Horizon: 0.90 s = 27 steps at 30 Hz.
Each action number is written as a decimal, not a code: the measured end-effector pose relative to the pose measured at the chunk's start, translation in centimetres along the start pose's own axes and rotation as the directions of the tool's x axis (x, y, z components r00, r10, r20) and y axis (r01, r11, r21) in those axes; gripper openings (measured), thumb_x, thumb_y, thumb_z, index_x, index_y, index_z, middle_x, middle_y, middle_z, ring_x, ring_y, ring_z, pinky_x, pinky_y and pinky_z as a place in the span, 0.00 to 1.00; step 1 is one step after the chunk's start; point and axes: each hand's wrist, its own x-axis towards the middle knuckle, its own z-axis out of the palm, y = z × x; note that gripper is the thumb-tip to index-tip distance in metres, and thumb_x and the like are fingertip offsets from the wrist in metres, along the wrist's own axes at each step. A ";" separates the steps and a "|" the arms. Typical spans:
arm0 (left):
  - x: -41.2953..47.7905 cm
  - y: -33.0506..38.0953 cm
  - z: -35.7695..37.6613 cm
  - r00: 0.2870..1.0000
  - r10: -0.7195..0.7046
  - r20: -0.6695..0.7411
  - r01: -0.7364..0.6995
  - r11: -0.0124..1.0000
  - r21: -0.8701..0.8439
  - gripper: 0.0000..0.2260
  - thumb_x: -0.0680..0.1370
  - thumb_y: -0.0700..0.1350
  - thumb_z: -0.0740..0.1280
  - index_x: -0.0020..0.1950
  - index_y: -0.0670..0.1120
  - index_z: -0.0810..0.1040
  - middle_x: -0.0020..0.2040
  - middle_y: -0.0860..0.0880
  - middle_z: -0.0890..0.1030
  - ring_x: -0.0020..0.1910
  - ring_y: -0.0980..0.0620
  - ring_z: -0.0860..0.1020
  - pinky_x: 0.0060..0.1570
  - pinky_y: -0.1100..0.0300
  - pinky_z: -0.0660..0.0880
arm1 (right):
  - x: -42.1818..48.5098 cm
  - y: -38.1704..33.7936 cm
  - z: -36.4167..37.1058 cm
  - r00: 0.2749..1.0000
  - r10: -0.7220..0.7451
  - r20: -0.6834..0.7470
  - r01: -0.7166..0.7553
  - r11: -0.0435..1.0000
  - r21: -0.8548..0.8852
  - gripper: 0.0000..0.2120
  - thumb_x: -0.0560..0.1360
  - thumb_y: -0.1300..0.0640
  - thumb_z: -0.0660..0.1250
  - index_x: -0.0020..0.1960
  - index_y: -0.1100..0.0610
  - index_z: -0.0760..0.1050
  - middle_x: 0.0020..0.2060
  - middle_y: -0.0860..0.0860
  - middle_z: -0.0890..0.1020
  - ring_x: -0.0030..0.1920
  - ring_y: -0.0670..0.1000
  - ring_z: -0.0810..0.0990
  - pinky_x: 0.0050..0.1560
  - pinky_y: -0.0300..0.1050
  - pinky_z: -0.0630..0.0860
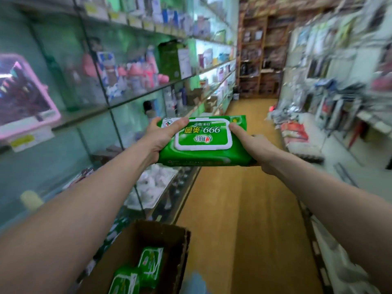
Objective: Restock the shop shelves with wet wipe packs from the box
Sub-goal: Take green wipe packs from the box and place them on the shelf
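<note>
A green wet wipe pack (pixel 203 143) with a white-rimmed lid is held flat in the air at mid-frame, above the aisle floor. My left hand (pixel 158 137) grips its left end, thumb on top. My right hand (pixel 255 145) holds its right end, with the forefinger laid along the lid's edge. Below, at the bottom of the frame, an open cardboard box (pixel 169 236) stands on the floor with a few more green wet wipe packs (pixel 137 270) inside. Glass shelves (pixel 135 96) run along the left, with dark green packs (pixel 169 60) standing on one.
The glass shelves hold pink bottles (pixel 135 77), a pink basket (pixel 23 98) and white rolls (pixel 154 183) lower down. Racks of packaged goods (pixel 331 98) line the right side. A yellow-brown floor (pixel 244 209) runs between them to wooden shelving (pixel 261 54) at the far end.
</note>
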 end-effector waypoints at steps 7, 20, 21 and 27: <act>0.7 7.4 11.7 0.969 0.151 0.194 -0.142 0.988 -0.062 0.44 0.67 0.51 0.77 0.76 0.42 0.57 0.65 0.42 0.75 0.44 0.49 0.81 0.41 0.54 0.79 | -0.1 -3.7 -11.6 0.952 -0.144 -0.272 0.123 0.988 -0.095 0.33 0.74 0.32 0.58 0.55 0.63 0.75 0.46 0.55 0.81 0.44 0.53 0.82 0.47 0.48 0.80; 1.9 14.7 31.3 0.841 0.320 0.436 -0.250 0.945 -0.210 0.48 0.67 0.53 0.76 0.79 0.48 0.52 0.70 0.42 0.70 0.50 0.44 0.81 0.44 0.50 0.80 | -0.7 -7.1 -31.4 0.815 -0.285 -0.504 0.186 0.953 -0.239 0.33 0.72 0.32 0.63 0.54 0.63 0.77 0.48 0.57 0.83 0.47 0.55 0.83 0.55 0.53 0.79; 1.8 15.1 32.5 0.823 0.336 0.457 -0.257 0.939 -0.228 0.50 0.64 0.55 0.77 0.78 0.48 0.53 0.69 0.42 0.71 0.51 0.43 0.81 0.45 0.49 0.80 | -0.8 -7.3 -32.7 0.806 -0.290 -0.516 0.187 0.952 -0.243 0.32 0.73 0.34 0.63 0.54 0.64 0.77 0.47 0.56 0.83 0.47 0.55 0.83 0.54 0.51 0.79; 2.8 17.6 40.0 0.724 0.372 0.581 -0.240 0.925 -0.293 0.49 0.64 0.55 0.77 0.78 0.48 0.54 0.62 0.42 0.76 0.42 0.47 0.83 0.33 0.55 0.80 | -1.5 -8.3 -38.6 0.728 -0.320 -0.607 0.184 0.943 -0.277 0.22 0.76 0.41 0.64 0.49 0.61 0.77 0.42 0.53 0.83 0.40 0.50 0.83 0.40 0.42 0.81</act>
